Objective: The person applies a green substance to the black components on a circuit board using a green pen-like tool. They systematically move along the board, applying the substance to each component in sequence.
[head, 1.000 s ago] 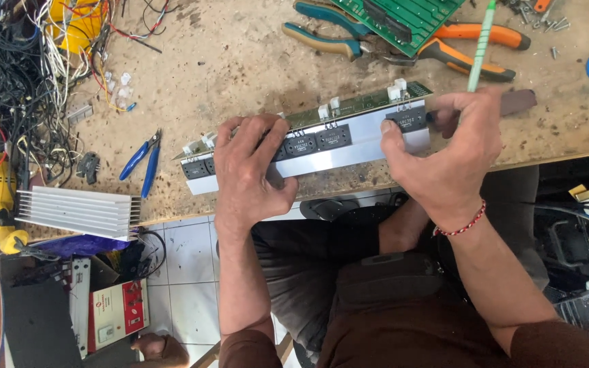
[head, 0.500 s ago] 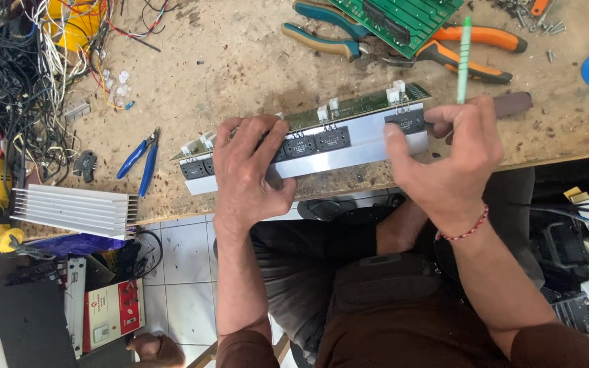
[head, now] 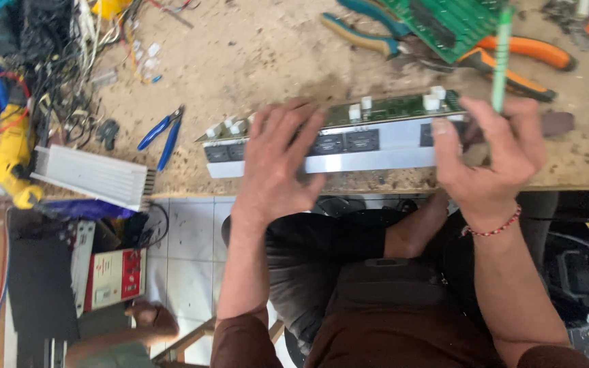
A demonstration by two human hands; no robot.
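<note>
— Where do we have the panel?

— Our silver front panel (head: 369,151) with its green circuit board (head: 397,108) lies at the near edge of the wooden workbench (head: 260,54), in front of our lap. Its long axis runs roughly from 9 o'clock to 3 o'clock, the 3 o'clock end tipped a little toward 2. The silver face with the dark sockets looks toward us, and the white parts on the board sit along the far side.

— And our hands?

— Our left hand (head: 277,163) lies spread flat over the panel's 9 o'clock half, fingers pointing to 12. Our right hand (head: 489,157) presses on the 3 o'clock end and pinches a green screwdriver (head: 501,58), whose shaft stands toward 12 (its tip we cannot make out). The two hands are apart, each on its own end.

— What lies around?

— At 10 o'clock from the panel are blue-handled cutters (head: 163,128); at 9, a ribbed white heat sink (head: 93,176) overhangs the bench edge. At 1 o'clock, orange-handled pliers (head: 523,49) rest beside a second green board (head: 451,20).
</note>
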